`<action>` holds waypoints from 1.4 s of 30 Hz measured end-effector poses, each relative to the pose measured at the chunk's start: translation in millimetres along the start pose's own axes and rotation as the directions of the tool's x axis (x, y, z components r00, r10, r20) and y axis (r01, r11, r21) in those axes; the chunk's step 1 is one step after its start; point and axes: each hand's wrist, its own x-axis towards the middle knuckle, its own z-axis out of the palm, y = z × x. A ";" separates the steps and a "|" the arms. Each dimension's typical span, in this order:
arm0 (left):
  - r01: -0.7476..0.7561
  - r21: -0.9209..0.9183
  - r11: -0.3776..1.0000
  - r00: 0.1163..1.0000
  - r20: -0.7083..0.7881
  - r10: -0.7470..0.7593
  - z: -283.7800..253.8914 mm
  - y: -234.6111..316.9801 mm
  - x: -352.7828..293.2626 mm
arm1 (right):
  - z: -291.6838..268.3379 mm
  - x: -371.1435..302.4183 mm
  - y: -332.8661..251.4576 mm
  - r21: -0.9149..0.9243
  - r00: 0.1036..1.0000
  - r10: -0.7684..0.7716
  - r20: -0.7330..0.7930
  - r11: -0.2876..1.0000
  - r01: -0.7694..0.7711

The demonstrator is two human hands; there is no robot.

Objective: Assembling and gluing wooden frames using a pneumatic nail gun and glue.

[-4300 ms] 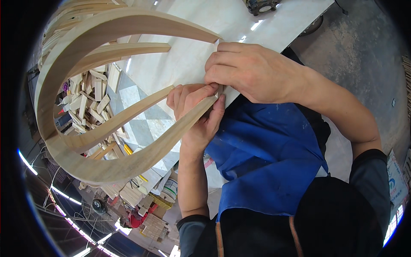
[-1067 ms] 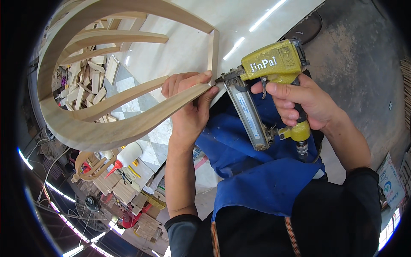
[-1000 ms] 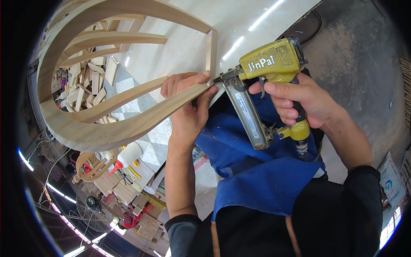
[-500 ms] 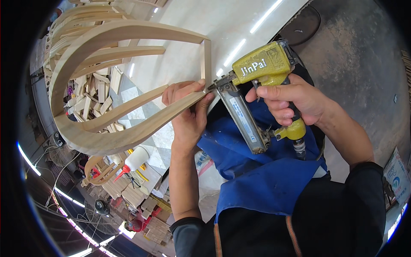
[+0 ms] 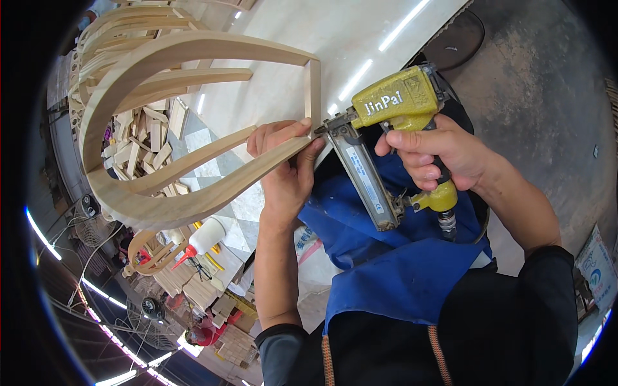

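My left hand (image 5: 286, 170) is closed around the near end of a curved wooden frame (image 5: 187, 204), at the corner where a short straight crosspiece (image 5: 312, 90) meets the bent rail. In my right hand (image 5: 444, 154) is a yellow pneumatic nail gun (image 5: 399, 100), gripped by its handle, with the index finger close to the trigger. The gun's nose touches or nearly touches that frame corner, right beside my left fingertips. Its silver magazine (image 5: 364, 180) slants down toward my blue apron (image 5: 393, 270). An air fitting (image 5: 447, 225) sits at the handle's lower end.
More curved wooden frames (image 5: 129, 32) stand at the far left on a pale table (image 5: 270, 32). A heap of wood offcuts (image 5: 138, 141) lies beyond the held frame. Nearer are a white glue bottle (image 5: 207, 236) with a red tip and fans (image 5: 152, 309). A round dark seat (image 5: 454, 38) is at upper right.
The view has shifted very slightly. Both hands, the frame and the nail gun keep the same position relative to each other.
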 end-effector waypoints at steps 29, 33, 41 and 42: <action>0.555 -0.658 0.509 0.830 0.394 -0.395 -34.2 -5.9 73.0 | 7.5 -6.7 -99.7 -0.329 0.608 -0.268 0.748 -0.944 -0.011; 0.580 -0.585 0.567 0.814 0.436 -0.384 -19.2 -6.1 90.4 | 4.4 0.1 -98.1 -0.347 0.596 -0.255 0.762 -0.937 0.042; 0.565 -0.534 0.629 0.825 0.376 -0.422 -3.3 -2.2 98.7 | -8.6 5.3 -99.4 -0.356 0.574 -0.252 0.779 -0.932 0.074; 0.550 -0.542 0.636 0.835 0.357 -0.418 -3.1 -1.6 98.4 | -9.0 5.7 -100.0 -0.352 0.572 -0.248 0.782 -0.933 0.077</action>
